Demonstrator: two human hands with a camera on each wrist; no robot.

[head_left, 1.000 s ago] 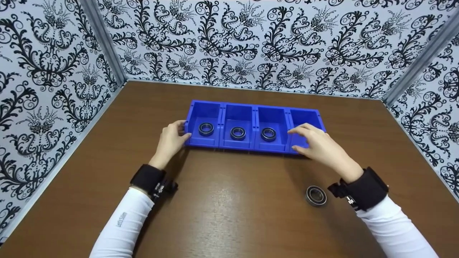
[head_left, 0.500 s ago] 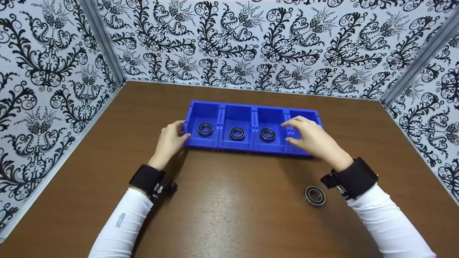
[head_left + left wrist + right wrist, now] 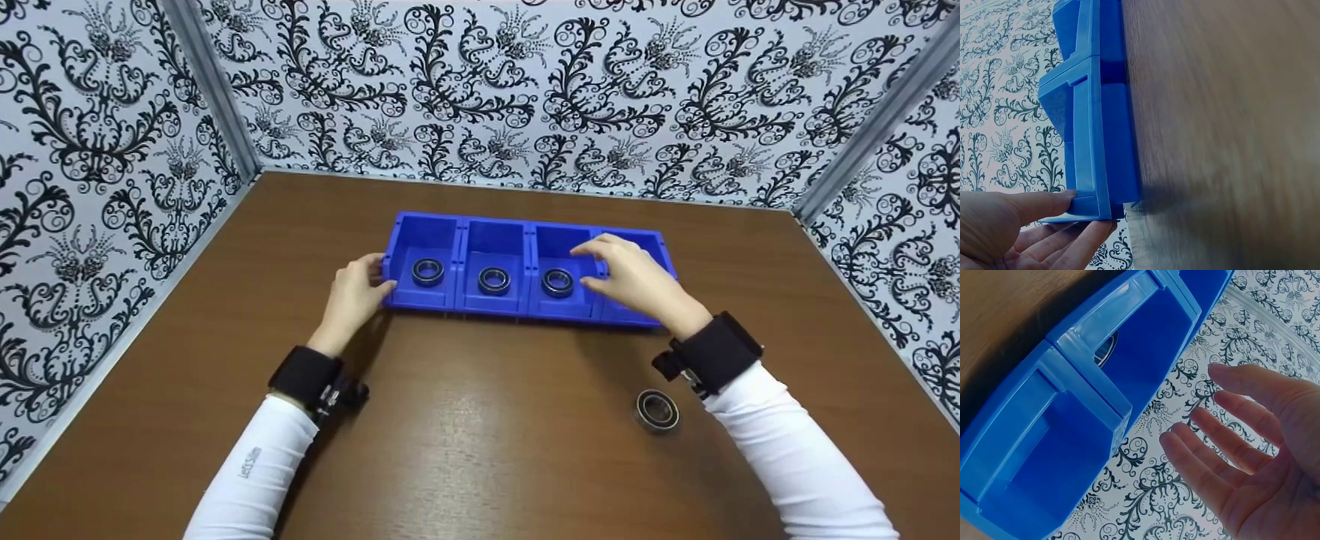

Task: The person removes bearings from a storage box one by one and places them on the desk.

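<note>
A blue compartment bin [image 3: 491, 303] stands lengthwise on the table, and its left end wall is pinched between the thumb and fingers of my left hand [image 3: 355, 298]. In the left wrist view that hand [image 3: 1044, 230] has its thumb on the rim and its fingers beneath. Three ball bearings lie in the bin, one per compartment: the left bearing [image 3: 427, 272], the second bearing [image 3: 494, 281] and the third bearing [image 3: 557, 283]. My right hand [image 3: 630, 276] hovers over the right end, fingers loosely bent and holding nothing. It partly hides the rightmost compartment, which in the right wrist view shows a bare floor [image 3: 1044, 478].
Another bearing [image 3: 657, 411] lies on the brown table [image 3: 465, 420], in front of the bin and near my right wrist. Patterned panels [image 3: 487, 97] enclose the table at the back and both sides.
My right hand has drifted left and slightly away from me, from over the rightmost compartment toward the third one. The left hand keeps its hold on the bin, and the bearings lie as before.
</note>
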